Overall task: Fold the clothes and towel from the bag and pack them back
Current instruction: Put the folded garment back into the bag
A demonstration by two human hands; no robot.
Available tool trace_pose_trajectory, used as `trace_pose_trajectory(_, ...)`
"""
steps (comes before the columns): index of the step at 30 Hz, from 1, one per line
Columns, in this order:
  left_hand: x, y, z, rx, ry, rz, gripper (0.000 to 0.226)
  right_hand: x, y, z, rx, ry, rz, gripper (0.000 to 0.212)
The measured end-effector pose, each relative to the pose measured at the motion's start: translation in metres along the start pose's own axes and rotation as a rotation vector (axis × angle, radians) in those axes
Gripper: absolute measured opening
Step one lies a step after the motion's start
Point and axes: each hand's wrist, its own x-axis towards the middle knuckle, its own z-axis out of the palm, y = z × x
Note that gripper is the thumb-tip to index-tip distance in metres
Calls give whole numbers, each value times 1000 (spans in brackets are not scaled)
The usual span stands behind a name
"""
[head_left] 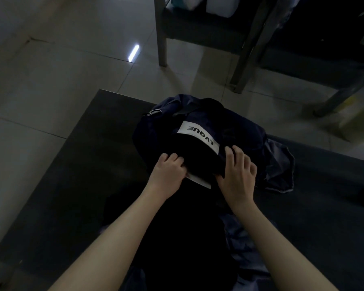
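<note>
Head view, packing stage. A black folded garment with a white printed label (198, 148) is lying on top of a dark navy fabric bag (156, 122), which is sitting on a dark flat surface (72, 185) above a pale tiled floor (51, 80). Judging from this arrangement, at least one item is folded and is being settled onto or into the bag. Whether it is lying inside the opening or merely on top cannot be told in the dim light. Work appears to be remaining: a crumpled blue-grey cloth (280, 164) is lying just beside the bag on the right, a loose black cloth (177, 227) is spreading between the forearms, and more blue-grey fabric (246, 248) is showing beside the right forearm, all seemingly unfolded. The left hand (168, 171) is curling its fingers tightly and pinching the garment's near edge, where a white strip (200, 180) is peeking out; whether this strip is a second label or a towel cannot be told. The right hand (237, 175) is arching its bent, slightly spread fingers over the garment's near right corner, with the thumb pressing against the edge, so that it is gripping the bundle. Grey metal frame legs (162, 38) are standing in the background.
</note>
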Motion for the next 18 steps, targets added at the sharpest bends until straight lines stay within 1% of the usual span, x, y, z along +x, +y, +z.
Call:
trace_pose_trajectory(1, 0, 0, 2, -2, -1, -3, 29, 3, 2, 3, -17, -9, 6, 58)
trace_pose_trajectory(4, 0, -4, 11, 6, 13, 9, 27, 19, 6, 9, -58, -11, -5, 30)
trace_pose_trajectory(5, -1, -4, 12, 8, 25, 21, 25, 27, 7, 9, -48, -17, -9, 28)
trace_pose_trajectory(7, -3, -6, 13, 23, 42, 38, 19, 43, 9, 5, -32, -8, 0, 28)
trace_pose_trajectory(11, -3, -13, 14, 22, 125, 59, 25, 71, 17, -8, -10, 57, 14, 24)
trace_pose_trajectory(13, -3, -12, 14, 14, 166, 67, 24, 70, 21, -9, 24, 8, -31, 27)
trace_pose_trajectory(18, -8, 0, 12, -79, 154, 31, 18, 35, 32, -5, 59, -186, -157, 38)
